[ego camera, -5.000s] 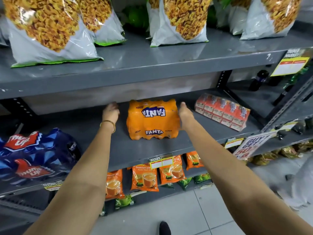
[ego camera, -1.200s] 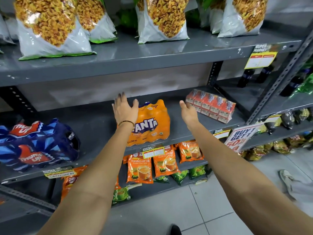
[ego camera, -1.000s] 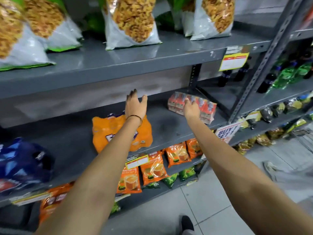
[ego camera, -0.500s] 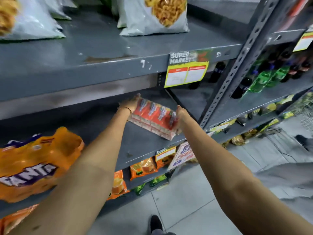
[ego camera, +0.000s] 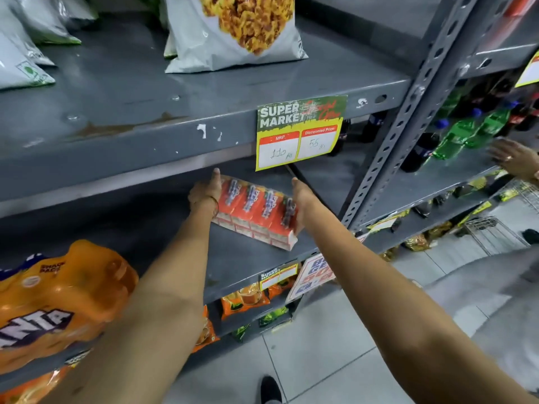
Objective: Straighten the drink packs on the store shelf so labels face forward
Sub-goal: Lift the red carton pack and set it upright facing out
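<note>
A red-orange pack of small juice cartons [ego camera: 253,211] lies on the grey middle shelf [ego camera: 242,263], turned at an angle. My left hand [ego camera: 205,191] presses against its left end and my right hand [ego camera: 303,199] against its right end, so both hold it between them. An orange Fanta bottle pack [ego camera: 55,304] sits at the lower left on the same shelf, its label facing out.
Snack bags [ego camera: 236,30] stand on the upper shelf, with a yellow price tag [ego camera: 300,135] hanging from its edge. A perforated upright post [ego camera: 408,118] stands right of the pack. Bottles [ego camera: 460,132] fill the neighbouring bay, where another person's hand [ego camera: 513,158] reaches.
I have left the Fanta pack and shifted right. Both hands now grip the ends of the juice carton pack; the view has moved closer to it.
</note>
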Demonstrator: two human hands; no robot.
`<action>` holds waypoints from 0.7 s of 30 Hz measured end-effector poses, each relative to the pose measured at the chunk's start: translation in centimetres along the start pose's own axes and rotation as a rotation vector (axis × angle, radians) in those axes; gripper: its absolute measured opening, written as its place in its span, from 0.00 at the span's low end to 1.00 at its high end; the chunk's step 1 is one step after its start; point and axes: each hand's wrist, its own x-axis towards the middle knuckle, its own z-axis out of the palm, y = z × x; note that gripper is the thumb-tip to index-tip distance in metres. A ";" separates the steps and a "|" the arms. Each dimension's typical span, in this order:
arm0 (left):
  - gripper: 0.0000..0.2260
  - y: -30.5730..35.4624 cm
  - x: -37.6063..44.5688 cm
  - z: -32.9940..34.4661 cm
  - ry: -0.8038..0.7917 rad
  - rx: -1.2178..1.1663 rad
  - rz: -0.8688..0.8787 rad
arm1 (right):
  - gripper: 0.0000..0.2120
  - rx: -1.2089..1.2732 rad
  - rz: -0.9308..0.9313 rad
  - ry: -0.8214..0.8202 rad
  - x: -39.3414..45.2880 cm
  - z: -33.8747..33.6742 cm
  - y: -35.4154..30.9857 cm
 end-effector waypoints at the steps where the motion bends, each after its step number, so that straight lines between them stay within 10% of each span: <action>1: 0.36 -0.3 -0.2 -0.3 0.026 -0.031 -0.010 | 0.47 0.034 -0.043 0.016 1.0 0.3 0.1; 4: 0.32 -0.8 -1.1 -0.9 0.156 -0.147 -0.023 | 0.42 0.131 -0.205 0.108 1.4 0.9 0.7; 9: 0.23 -4.2 -2.2 -1.9 0.279 -0.441 0.032 | 0.05 0.426 -0.429 0.082 -2.4 0.6 1.9; 21: 0.19 -6.2 -3.2 -4.8 0.081 -0.338 0.052 | 0.20 0.281 -0.421 0.272 -4.3 -0.9 3.7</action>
